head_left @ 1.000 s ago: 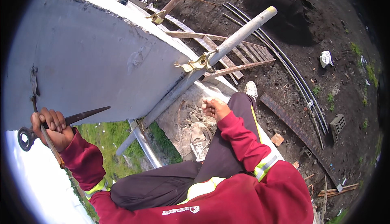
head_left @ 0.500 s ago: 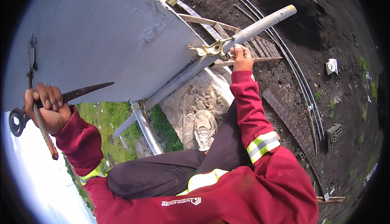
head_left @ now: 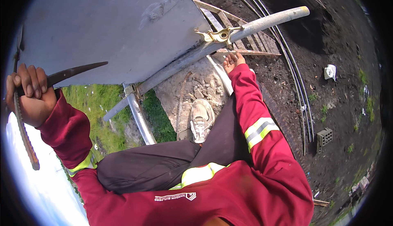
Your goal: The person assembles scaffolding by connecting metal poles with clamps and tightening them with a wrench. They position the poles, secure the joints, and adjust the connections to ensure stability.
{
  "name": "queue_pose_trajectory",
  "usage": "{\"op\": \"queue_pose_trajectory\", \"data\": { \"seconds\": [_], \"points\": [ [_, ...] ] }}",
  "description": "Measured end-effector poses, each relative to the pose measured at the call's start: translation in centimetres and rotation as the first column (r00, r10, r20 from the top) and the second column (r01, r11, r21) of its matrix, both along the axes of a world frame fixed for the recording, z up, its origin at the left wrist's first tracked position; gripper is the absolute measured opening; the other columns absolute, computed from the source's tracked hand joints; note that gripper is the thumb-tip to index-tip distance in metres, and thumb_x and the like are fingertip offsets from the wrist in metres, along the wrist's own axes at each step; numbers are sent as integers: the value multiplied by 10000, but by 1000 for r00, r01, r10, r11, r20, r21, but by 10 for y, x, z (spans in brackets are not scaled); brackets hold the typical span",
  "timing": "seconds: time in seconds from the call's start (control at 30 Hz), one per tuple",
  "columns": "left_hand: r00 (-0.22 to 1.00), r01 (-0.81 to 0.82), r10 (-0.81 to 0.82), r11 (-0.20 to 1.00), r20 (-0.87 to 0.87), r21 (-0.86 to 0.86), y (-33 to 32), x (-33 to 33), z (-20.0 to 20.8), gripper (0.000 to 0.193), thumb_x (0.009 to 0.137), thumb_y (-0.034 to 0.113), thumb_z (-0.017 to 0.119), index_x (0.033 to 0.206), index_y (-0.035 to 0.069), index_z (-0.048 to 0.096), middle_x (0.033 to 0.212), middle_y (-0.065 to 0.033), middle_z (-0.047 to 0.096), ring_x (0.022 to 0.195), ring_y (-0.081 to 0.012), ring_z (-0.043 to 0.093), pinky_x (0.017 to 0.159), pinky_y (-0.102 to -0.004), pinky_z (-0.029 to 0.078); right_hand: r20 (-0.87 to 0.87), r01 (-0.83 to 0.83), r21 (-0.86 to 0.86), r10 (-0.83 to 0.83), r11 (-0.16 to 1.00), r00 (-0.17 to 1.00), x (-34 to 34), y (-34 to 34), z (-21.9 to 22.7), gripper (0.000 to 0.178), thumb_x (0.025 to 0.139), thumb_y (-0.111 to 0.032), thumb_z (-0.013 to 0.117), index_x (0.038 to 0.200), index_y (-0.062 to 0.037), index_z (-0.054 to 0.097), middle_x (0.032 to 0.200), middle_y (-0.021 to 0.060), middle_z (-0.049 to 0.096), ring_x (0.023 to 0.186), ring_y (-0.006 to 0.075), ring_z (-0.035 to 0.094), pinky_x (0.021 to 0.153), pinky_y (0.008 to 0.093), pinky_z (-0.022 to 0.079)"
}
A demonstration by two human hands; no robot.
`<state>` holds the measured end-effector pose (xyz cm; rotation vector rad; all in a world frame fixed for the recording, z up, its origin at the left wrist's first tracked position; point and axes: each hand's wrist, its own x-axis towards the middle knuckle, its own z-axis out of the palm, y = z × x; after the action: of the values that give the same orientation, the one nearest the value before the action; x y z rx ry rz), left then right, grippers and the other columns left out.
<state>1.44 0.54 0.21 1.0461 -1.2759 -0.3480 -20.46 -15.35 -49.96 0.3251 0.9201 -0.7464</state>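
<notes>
At the left of the head view, your left hand is closed firmly around a spud wrench and a ribbed rebar, the wrench's tapered end pointing right before the grey concrete wall. Your right hand is loosely open just below the gold-coloured scaffold coupler on the steel pipe; whether they touch cannot be told.

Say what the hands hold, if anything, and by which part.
Left hand: spike tool, by its thicker part, and rebar, partway along. Right hand, just below the clamp: no hold visible.
</notes>
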Motion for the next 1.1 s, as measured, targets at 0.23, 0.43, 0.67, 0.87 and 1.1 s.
{"op": "queue_pose_trajectory", "data": {
  "seconds": [0.23,0.43,0.67,0.87,1.1],
  "points": [
    [999,-16,17,999,27,-39,-3,-7,-2,159,819,149,440,682,84,392,489,-3,326,364,-73,246,382,-203,241,364,125,19,-123,992,923,2,-5,-4,235,871,-281,537,897,-48,521,806,71,490,700,185,497,613,312,448],
    [999,-10,11,1000,44,-27,-2,-10,-2,193,861,182,404,693,90,389,494,-1,321,363,-73,246,374,-204,253,438,168,20,-160,986,885,10,-8,-27,267,899,-320,482,900,-64,557,723,65,519,647,169,511,546,296,447],
    [999,14,-13,999,50,-33,-3,-9,-3,188,861,192,415,700,94,401,497,2,322,364,-73,247,374,-208,261,546,60,65,-86,996,833,12,-12,-32,343,907,-400,425,852,-79,532,647,33,503,596,158,504,514,301,409],
    [1000,-8,9,999,19,-53,-3,-6,-3,179,833,189,442,688,92,401,491,2,322,364,-78,245,381,-211,252,381,34,35,-45,999,924,12,-8,-14,310,889,-386,470,792,-100,536,676,7,516,611,161,525,510,295,399],
    [1000,8,-7,999,25,-33,-3,-9,-3,170,834,179,430,693,89,402,486,-1,325,362,-82,254,376,-215,253,385,89,-43,-65,995,921,14,-15,-25,258,929,-306,376,914,-119,554,730,56,535,615,204,521,498,297,412]
  ]
}}
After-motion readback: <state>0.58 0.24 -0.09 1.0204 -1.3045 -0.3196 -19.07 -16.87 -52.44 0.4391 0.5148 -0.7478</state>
